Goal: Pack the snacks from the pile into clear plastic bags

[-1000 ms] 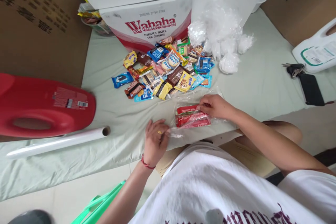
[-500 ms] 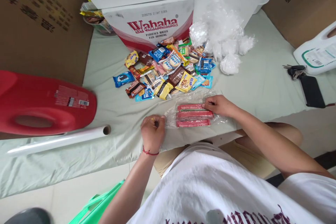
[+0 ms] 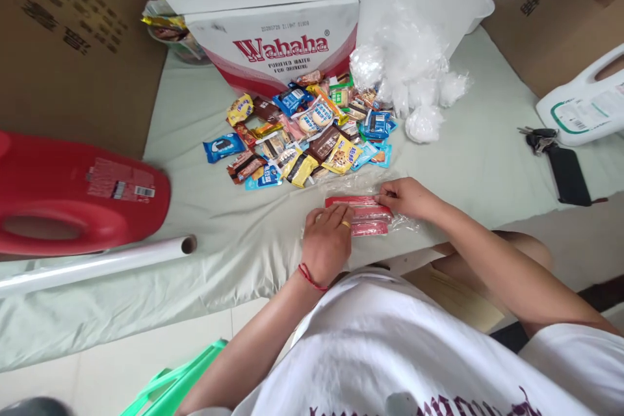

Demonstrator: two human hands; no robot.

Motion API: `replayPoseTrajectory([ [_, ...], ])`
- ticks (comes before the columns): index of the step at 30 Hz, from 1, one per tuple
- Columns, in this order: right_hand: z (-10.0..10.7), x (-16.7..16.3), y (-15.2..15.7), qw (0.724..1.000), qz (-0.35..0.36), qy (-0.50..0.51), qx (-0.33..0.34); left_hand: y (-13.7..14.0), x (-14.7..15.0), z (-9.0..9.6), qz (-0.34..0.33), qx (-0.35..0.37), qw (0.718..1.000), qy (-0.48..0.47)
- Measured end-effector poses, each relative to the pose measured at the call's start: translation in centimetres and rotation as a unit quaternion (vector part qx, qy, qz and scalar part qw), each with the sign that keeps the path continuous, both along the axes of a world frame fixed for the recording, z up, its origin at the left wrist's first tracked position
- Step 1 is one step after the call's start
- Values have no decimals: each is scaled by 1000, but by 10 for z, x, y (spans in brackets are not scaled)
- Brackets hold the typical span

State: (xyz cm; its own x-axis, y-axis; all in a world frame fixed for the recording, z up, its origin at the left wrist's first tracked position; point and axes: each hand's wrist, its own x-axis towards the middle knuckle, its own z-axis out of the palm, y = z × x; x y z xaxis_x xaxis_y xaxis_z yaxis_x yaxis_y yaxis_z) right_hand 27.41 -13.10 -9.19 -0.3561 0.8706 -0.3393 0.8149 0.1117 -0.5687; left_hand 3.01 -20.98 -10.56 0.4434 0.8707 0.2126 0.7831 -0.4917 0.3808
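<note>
Red stick-shaped packets [image 3: 369, 229] lie side by side on clear plastic film [image 3: 407, 223] near the cloth's front edge. My left hand [image 3: 327, 234] rests over their left ends, fingers stretched out and lying on the packets and film. At their right ends, my right hand [image 3: 402, 197] has thumb and fingers pinched together at the film, by the upper packet; the fingertips partly hide what they grip. Just beyond the hands spreads a pile of small wrapped snacks [image 3: 299, 166] in yellow, blue and brown.
A Wahaha carton [image 3: 273, 32] stands behind the snacks, with crumpled clear plastic [image 3: 409, 65] on its right. To the left are a red jug [image 3: 131, 208] and a film roll [image 3: 121, 257]. Keys [image 3: 540, 140], a black pouch [image 3: 568, 175] and a white bottle [image 3: 580, 110] sit at right.
My left hand has moved right from the film's left edge onto the red packets, and its fingers have straightened. My right hand stays at their right end. The view has shifted slightly.
</note>
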Motion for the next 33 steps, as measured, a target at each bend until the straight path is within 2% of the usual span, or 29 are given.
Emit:
replayPoseTrajectory([
  [2, 10, 5, 9, 997, -3, -60, 49, 5, -3, -6, 11, -3, 1000, 3],
  [4, 21, 4, 22, 987, 2, -94, 127, 5, -7, -8, 4, 2, 1000, 4],
  [6, 28, -7, 35, 976, 38, -93, 192, 4, -9, -7, -2, 8, 1000, 8],
  [7, 30, -15, 42, 973, 70, -88, 202, 3, -10, -6, -2, 10, 1000, 11],
  [10, 27, -45, 58, 973, 151, -88, 149, 4, -9, -1, -2, 6, 1000, 20],
  [13, 21, -69, 68, 980, 145, -109, 86, 5, -10, 2, -1, -9, 1000, 28],
  [16, 24, -78, 70, 986, 125, -96, 51, 5, -11, 2, 4, -22, 999, 35],
  [19, 35, -78, 56, 990, 102, -74, 59, 3, -12, -1, 15, -20, 999, 39],
  [23, 42, -80, 8, 987, 15, -95, 130, 0, -15, -5, 38, 4, 999, 9],
  [25, 36, -85, -19, 978, -33, -102, 177, -2, -20, -7, 65, 7, 998, -24],
  [28, 15, -91, -49, 970, -76, -79, 217, 0, -30, -14, 122, -11, 989, -82],
  [31, -6, -94, -60, 966, -94, -49, 236, 11, -40, -24, 195, -48, 970, -139],
  [33, -14, -94, -61, 963, -101, -34, 248, 21, -45, -30, 256, -69, 947, -179],
])
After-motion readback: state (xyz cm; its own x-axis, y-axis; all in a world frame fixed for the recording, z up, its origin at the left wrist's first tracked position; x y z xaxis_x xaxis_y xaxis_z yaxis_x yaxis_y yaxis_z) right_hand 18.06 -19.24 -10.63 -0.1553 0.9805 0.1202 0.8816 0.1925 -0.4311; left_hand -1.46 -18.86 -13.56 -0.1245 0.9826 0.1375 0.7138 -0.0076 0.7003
